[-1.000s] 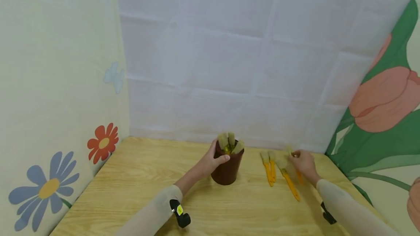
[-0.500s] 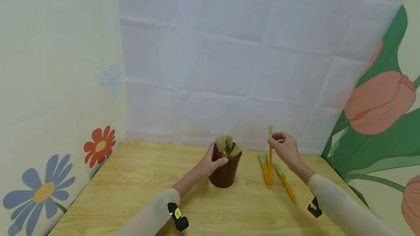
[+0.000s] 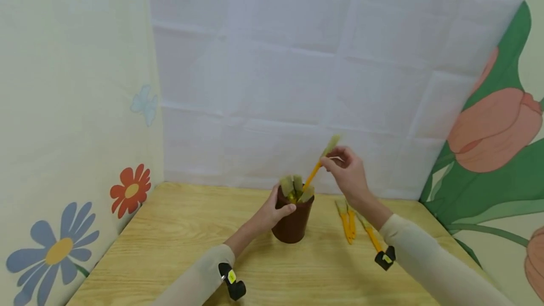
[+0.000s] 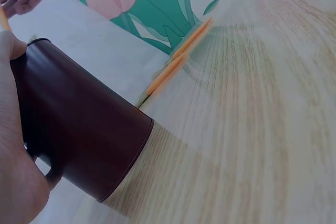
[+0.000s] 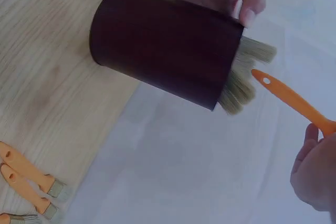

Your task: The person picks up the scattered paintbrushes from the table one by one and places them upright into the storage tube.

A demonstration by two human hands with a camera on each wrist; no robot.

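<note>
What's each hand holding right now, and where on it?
The right hand pinches an orange-handled brush near its bristle end, handle tip angled down toward the cup. The left hand grips the brown cup around its upper side, near the rim.

Cup (image 3: 293, 221) mid-table (image 3: 170, 249), brushes (image 3: 296, 188) inside; three loose brushes (image 3: 349, 221) just right.

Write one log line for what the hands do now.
left hand: grips brown cup | right hand: pinches orange brush, handle at rim | three brushes on table
</note>
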